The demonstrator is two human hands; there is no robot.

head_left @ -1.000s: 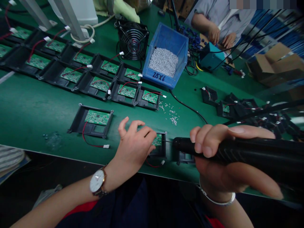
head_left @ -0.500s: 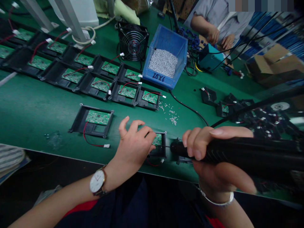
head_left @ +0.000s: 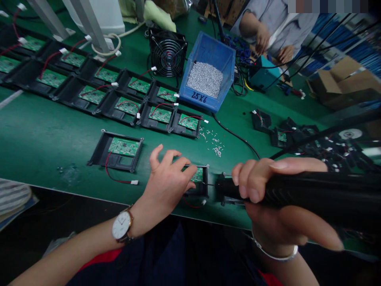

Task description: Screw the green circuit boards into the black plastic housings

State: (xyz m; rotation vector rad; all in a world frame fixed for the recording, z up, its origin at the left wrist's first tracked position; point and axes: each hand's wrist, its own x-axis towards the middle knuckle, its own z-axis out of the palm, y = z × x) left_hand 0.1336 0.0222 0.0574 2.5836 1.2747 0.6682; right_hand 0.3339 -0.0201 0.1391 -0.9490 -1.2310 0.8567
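Note:
My right hand (head_left: 258, 190) is wrapped round a black electric screwdriver (head_left: 297, 190) that lies nearly level. Its thin bit points left, over a black plastic case (head_left: 206, 190) with a green circuit board (head_left: 197, 174). At the left side of that case is my left hand (head_left: 166, 182), its fingers curled over the edge and the thumb and index fingertips close to the bit. The hand hides much of the case, and any screw at the bit is too small to make out. Another case (head_left: 137, 161) with a board and red-black lead lies left of my hand.
Joined rows of black cases with boards (head_left: 92, 95) run along the back left. A blue bin (head_left: 205, 101) of small screws stands beside a fan (head_left: 168, 53); loose screws (head_left: 217, 149) lie before it. Dark parts (head_left: 309, 135) are heaped at right. A co-worker's hands (head_left: 262, 39) are at the back.
My right hand and the screwdriver have shifted slightly to the right. My left hand stays almost where it was on the case. The co-worker's hand has moved a little.

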